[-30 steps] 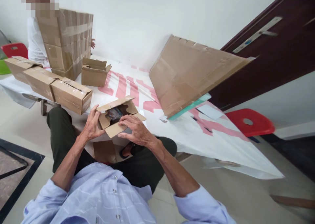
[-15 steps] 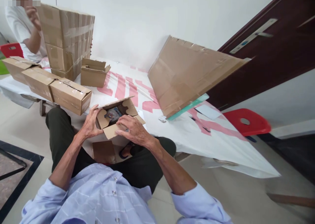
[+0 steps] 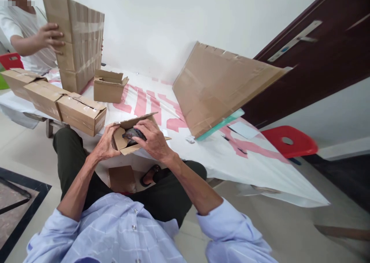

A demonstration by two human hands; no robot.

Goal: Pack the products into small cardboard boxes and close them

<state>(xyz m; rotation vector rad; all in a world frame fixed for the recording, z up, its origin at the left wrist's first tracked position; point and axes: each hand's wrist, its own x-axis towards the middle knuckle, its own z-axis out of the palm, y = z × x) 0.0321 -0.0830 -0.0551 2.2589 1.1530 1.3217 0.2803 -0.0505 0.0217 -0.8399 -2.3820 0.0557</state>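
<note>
A small open cardboard box (image 3: pixel 119 139) is held in front of me near the table's front edge, its flaps raised. My left hand (image 3: pixel 106 146) grips the box's left end, thumb low on the near side and fingers at the back. Inside lies a dark packet (image 3: pixel 130 136) that looks wrapped in clear plastic. My right hand (image 3: pixel 154 141) reaches over the box's right part, with fingers and thumb closed on the packet. The hand hides the packet's right side.
Long closed cartons (image 3: pixel 81 111) and an open carton (image 3: pixel 108 90) stand left on the white cloth (image 3: pixel 208 155). A large cardboard sheet (image 3: pixel 216 89) leans at the wall. Another person's hand (image 3: pixel 50 37) holds a tall taped carton (image 3: pixel 83 43). A red stool (image 3: pixel 289 141) stands right.
My right hand has moved from the near flap up into the box onto the packet. The other person's hand has come down onto the tall carton, which has shifted slightly left.
</note>
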